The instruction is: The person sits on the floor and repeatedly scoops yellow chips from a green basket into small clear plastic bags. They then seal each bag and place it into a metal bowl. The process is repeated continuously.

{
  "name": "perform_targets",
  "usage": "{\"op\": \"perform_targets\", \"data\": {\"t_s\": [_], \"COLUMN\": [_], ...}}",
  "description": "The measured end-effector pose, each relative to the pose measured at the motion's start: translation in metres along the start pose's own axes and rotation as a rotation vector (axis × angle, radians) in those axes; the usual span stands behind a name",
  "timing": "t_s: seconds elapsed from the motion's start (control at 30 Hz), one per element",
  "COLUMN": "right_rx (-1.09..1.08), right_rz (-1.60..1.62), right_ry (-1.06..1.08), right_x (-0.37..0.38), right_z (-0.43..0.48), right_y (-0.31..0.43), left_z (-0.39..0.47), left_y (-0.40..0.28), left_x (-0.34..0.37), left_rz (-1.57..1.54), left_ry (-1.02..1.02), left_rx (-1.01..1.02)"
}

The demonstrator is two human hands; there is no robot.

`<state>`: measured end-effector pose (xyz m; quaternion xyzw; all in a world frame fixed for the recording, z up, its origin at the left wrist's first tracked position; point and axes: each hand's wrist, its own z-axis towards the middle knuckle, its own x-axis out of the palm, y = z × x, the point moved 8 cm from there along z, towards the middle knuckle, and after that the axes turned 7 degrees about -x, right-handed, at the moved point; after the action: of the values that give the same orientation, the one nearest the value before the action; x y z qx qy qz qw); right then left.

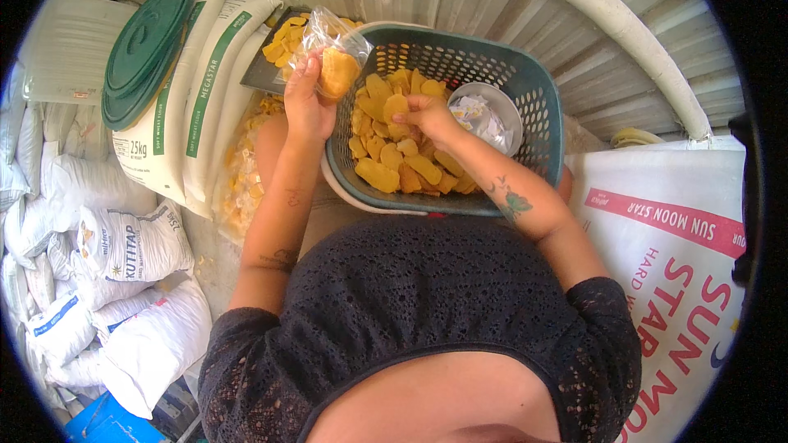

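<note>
My left hand (312, 96) holds up a small clear plastic bag (335, 34) with yellow-brown flat pieces (338, 71) inside. Between the thumb and fingers of my right hand (431, 117) is one flat yellow biscuit-like piece (396, 107). Beneath both hands stands a dark green perforated plastic basket (550, 135), partly filled with a heap of similar flat pieces (375, 175). A round metal bowl (517, 114) sits in the basket's right part, holding small printed white slips (477, 112).
A dark tray (261, 77) of yellow pieces lies behind my left hand. Flour sacks (206, 98) with a green lid (148, 37) stand at left, near a bag of packed pieces (243, 184). White sacks (132, 246) pile further left. Another sack (671, 283) lies at right, below a corrugated wall (492, 6).
</note>
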<state>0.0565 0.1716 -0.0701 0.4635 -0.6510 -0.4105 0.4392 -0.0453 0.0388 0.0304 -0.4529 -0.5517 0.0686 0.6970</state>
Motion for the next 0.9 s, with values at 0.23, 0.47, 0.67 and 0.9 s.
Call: {"op": "perform_targets", "data": {"t_s": [0.23,0.47,0.67,0.9], "right_rx": [-0.023,-0.133,-0.41,-0.422], "right_rz": [-0.257,-0.166,-1.367,-1.339], "right_ry": [0.144,0.083,0.204,0.215], "right_x": [-0.01,0.023,0.054,0.043], "right_z": [0.012,0.076,0.078,0.043], "right_y": [0.05,0.127,0.111,0.021], "left_z": [-0.009,-0.009,-0.009,-0.002], "left_y": [0.009,0.013,0.008,0.014], "left_x": [-0.003,-0.004,-0.011,-0.007], "left_rz": [-0.101,-0.257,-0.332,-0.409], "left_ry": [0.211,0.297,0.295,0.314], "left_rx": [-0.115,-0.166,-0.12,-0.167]}}
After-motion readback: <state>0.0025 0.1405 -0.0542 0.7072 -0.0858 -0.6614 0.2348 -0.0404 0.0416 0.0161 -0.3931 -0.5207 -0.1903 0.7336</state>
